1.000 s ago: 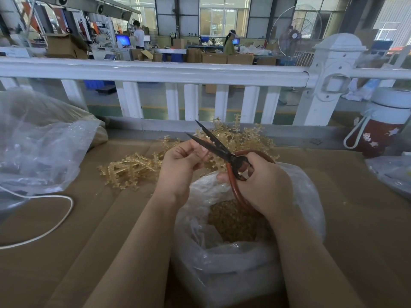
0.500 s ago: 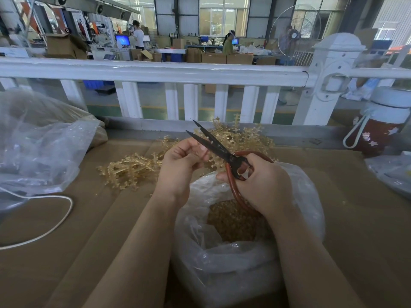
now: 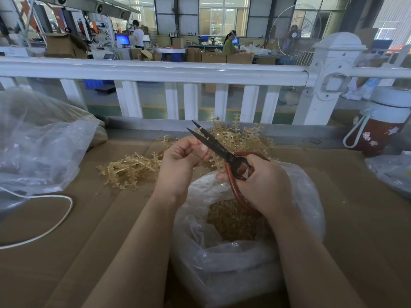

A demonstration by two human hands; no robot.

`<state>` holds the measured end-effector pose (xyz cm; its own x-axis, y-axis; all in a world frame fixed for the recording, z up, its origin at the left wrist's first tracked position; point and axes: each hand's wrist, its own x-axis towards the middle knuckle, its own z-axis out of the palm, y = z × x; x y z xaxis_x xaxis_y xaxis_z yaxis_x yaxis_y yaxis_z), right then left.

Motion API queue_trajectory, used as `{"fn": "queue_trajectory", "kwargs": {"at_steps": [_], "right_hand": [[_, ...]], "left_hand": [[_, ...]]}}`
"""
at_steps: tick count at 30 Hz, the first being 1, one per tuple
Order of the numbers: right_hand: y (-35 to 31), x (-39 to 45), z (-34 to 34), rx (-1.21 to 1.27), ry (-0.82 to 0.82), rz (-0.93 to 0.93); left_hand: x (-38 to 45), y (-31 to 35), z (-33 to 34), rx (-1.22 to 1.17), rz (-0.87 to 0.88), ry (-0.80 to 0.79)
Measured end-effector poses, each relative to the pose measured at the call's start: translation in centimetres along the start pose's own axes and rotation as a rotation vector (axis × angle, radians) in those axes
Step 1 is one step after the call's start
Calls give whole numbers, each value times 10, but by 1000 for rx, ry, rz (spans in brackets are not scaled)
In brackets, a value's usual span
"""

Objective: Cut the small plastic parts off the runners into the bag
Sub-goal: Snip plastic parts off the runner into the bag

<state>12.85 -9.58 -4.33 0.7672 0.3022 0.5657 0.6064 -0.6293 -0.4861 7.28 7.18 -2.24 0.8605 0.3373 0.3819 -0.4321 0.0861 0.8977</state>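
- The uncut runners (image 3: 131, 167) lie heaped at the far left of the surface (image 3: 89, 230); we judge a careless reach could scatter them.
- Our left hand (image 3: 180, 161) has its fingers (image 3: 189, 144) curled, pinching a runner right beside the parted blades of the scissors (image 3: 213, 143); a hasty snip could nick a fingertip.
- Our right hand (image 3: 264, 183) grips the handles above the open bag (image 3: 222, 252); parts cut too far out could miss it.
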Motion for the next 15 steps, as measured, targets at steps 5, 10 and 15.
{"fn": "queue_trajectory", "kwargs": {"at_steps": [5,10,15], "right_hand": [[2,0,2,38,4,7],[4,0,3,65,-5,14],[7,2,3,44,-20,9]], "left_hand": [[1,-2,0,-8,-14,10],[1,-1,0,-21,-32,20],[0,2,1,-41,-60,35]]}}
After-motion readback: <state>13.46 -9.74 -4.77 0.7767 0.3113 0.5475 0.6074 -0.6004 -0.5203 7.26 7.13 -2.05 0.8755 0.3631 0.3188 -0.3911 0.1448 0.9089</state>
